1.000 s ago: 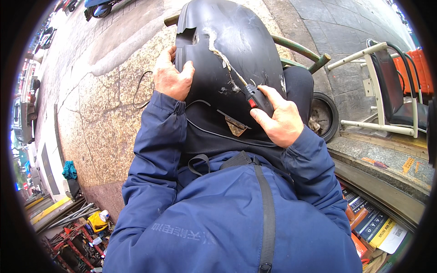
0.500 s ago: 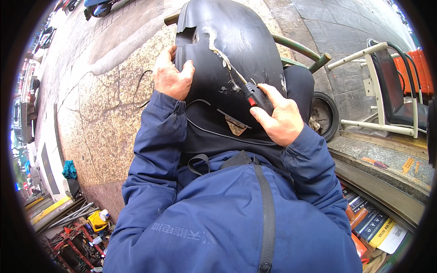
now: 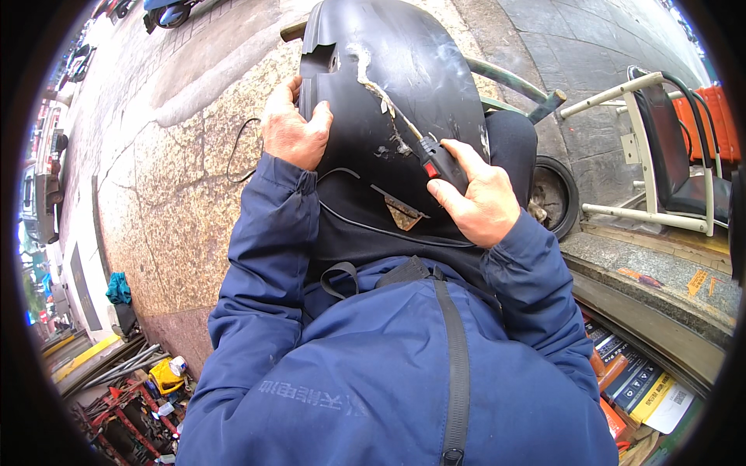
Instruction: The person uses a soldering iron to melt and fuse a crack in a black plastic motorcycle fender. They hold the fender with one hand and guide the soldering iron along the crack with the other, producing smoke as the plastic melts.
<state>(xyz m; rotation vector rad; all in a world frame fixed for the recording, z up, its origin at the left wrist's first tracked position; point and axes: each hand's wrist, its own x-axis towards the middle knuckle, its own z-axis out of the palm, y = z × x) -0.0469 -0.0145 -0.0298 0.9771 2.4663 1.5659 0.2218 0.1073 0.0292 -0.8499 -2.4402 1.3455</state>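
Note:
A large curved black plastic panel (image 3: 435,78) lies across my lap, with a square notch at its upper left. Down its middle runs a rough, whitish melted seam (image 3: 364,71). My left hand (image 3: 294,133) grips the panel's left edge, thumb on the near face and fingers partly hidden behind it. In my right hand (image 3: 488,203) is a soldering iron (image 3: 441,165) with a black handle and red switch. Its thin metal rod slants up and left, the end lying at the seam. A thin haze hangs over the panel's upper right.
A black cord (image 3: 342,221) crosses my lap below the panel. Behind the panel shows a worn green rail (image 3: 513,80). To the right stand a round black tub (image 3: 571,198) and a metal-framed chair (image 3: 660,155). Tools (image 3: 136,415) crowd the lower left; boxes (image 3: 641,388) fill the lower right.
My right hand and the soldering iron have shifted very slightly. Haze over the panel looks more distinct. My left hand and the panel stay in place.

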